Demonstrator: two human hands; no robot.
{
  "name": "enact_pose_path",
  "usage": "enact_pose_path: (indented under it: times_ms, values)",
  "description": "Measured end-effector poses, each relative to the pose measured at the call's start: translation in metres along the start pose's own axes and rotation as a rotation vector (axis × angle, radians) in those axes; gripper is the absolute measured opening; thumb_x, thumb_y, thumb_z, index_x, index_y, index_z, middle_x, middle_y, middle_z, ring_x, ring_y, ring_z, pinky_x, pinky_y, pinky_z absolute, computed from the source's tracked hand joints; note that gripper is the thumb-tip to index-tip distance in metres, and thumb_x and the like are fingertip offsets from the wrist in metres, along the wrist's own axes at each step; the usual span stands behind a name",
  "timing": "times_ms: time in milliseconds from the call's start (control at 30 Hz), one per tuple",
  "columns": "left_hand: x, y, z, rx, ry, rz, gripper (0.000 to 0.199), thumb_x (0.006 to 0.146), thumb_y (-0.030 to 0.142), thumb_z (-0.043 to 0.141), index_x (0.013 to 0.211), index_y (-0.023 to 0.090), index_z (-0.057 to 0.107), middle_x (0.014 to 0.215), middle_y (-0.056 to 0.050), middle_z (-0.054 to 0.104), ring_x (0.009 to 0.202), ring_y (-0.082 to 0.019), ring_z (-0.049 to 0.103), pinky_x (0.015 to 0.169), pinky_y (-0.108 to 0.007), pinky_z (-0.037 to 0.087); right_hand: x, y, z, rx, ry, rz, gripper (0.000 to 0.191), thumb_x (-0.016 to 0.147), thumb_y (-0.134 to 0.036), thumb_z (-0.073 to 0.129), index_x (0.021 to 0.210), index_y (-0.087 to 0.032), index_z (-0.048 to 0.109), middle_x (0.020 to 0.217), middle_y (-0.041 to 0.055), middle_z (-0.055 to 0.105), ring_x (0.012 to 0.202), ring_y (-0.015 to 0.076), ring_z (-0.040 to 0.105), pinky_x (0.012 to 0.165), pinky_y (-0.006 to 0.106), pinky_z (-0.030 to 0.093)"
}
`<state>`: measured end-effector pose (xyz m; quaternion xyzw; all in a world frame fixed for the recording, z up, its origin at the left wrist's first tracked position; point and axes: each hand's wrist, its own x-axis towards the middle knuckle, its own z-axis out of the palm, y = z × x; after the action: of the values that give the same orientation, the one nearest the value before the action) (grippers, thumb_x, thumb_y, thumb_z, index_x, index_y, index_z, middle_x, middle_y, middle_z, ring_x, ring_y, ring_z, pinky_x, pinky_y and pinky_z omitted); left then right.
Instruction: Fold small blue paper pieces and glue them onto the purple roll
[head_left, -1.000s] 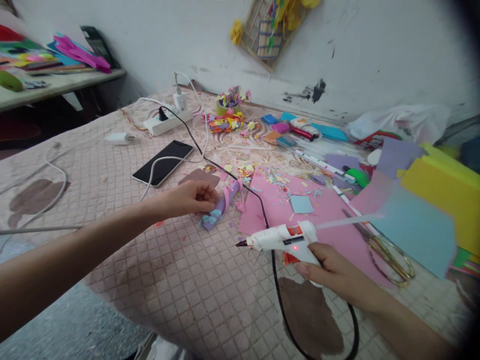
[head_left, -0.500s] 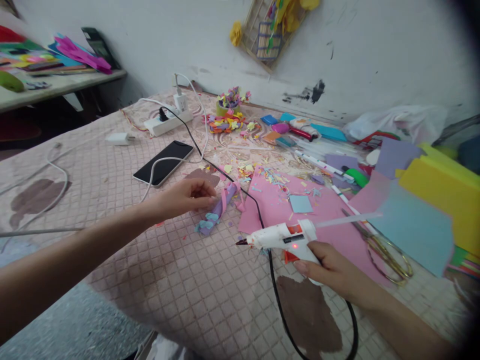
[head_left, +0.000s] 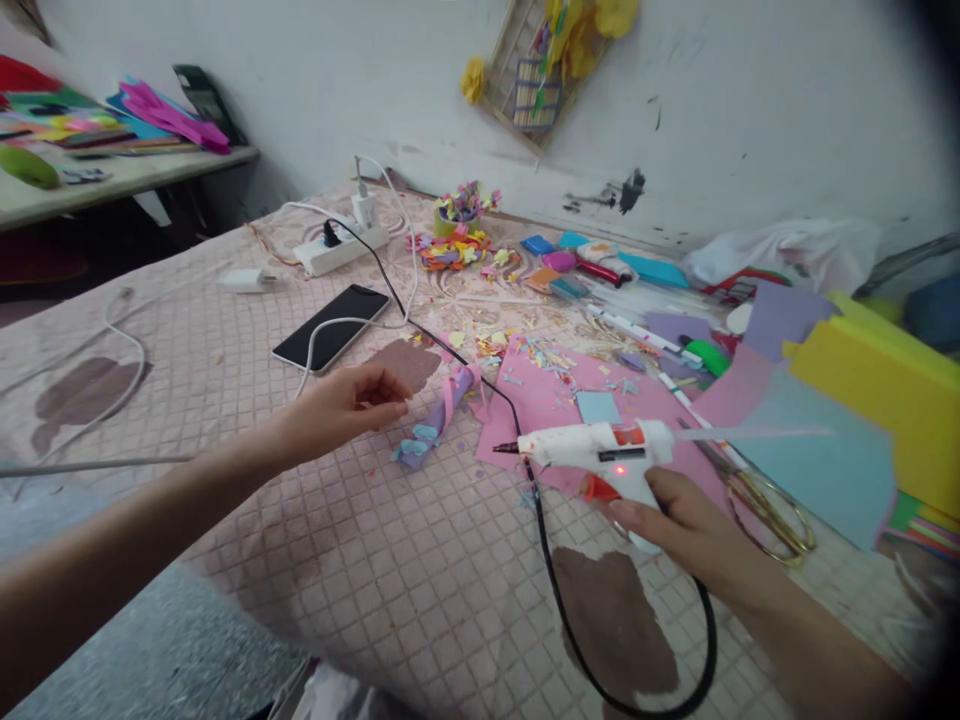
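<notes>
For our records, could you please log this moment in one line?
left hand: empty, beside purple roll; right hand: gripping white glue gun; red light: lit

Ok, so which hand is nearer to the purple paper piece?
Left. The left hand is just left of the purple paper piece, apart from it; the right hand is farther off, to its right, holding the glue gun.

The right hand (head_left: 675,515) grips a white glue gun (head_left: 574,446), its nozzle (head_left: 507,448) pointing left. The left hand (head_left: 349,405), loosely curled, is just left of a purple paper roll (head_left: 437,417). A phone (head_left: 330,330) lies farther off; scissors (head_left: 744,484) lie right.
</notes>
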<state>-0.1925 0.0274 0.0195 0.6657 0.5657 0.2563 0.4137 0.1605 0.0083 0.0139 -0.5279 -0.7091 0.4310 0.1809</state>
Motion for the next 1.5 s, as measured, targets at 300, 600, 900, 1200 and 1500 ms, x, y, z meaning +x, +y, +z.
enact_pose_path:
  times_ms: [300,600,900,1200,1500]
  values:
    - [-0.030,0.006,0.013,0.109,0.156,0.088,0.018,0.080,0.035,0.057,0.087,0.018,0.056,0.086,-0.001,0.060,0.074,-0.013,0.057,0.066,-0.027,0.048,-0.004,-0.004,-0.006,-0.083,0.162,-0.021,0.037,0.076,-0.046,0.057,0.054,-0.020,0.042,0.050,-0.0039,0.035,0.045,0.0103,0.034,0.038,0.023,0.026]
    - [-0.039,-0.003,0.025,0.293,0.241,0.219,0.011,0.082,0.029,0.056,0.085,0.019,0.058,0.088,-0.002,0.057,0.080,-0.014,0.053,0.068,-0.027,0.044,-0.005,-0.004,-0.005,-0.126,0.167,-0.038,0.038,0.076,-0.046,0.057,0.053,-0.021,0.038,0.050,-0.0043,0.033,0.043,0.0099,0.031,0.038,0.023,0.023]
    - [-0.022,-0.001,0.025,0.160,0.189,0.058,0.016,0.081,0.033,0.054,0.086,0.017,0.057,0.081,-0.002,0.060,0.068,-0.013,0.055,0.061,-0.026,0.046,-0.003,-0.004,-0.003,-0.137,0.166,-0.035,0.040,0.075,-0.048,0.057,0.052,-0.021,0.038,0.051,-0.0036,0.037,0.045,0.0106,0.035,0.039,0.023,0.026]
    - [0.000,0.000,0.018,0.041,-0.007,-0.021,0.020,0.072,0.030,0.059,0.085,0.015,0.058,0.078,-0.003,0.062,0.069,-0.013,0.057,0.061,-0.026,0.048,-0.004,0.000,-0.003,-0.102,0.133,-0.012,0.037,0.076,-0.050,0.056,0.056,-0.020,0.047,0.053,-0.0027,0.041,0.047,0.0116,0.039,0.040,0.022,0.029]
    - [0.004,0.000,0.020,0.053,-0.016,-0.011,0.019,0.071,0.029,0.058,0.083,0.015,0.058,0.074,-0.003,0.061,0.064,-0.012,0.056,0.059,-0.026,0.048,-0.005,0.004,-0.003,-0.076,0.111,-0.005,0.035,0.077,-0.048,0.057,0.059,-0.019,0.051,0.055,-0.0017,0.045,0.049,0.0119,0.041,0.041,0.022,0.031]
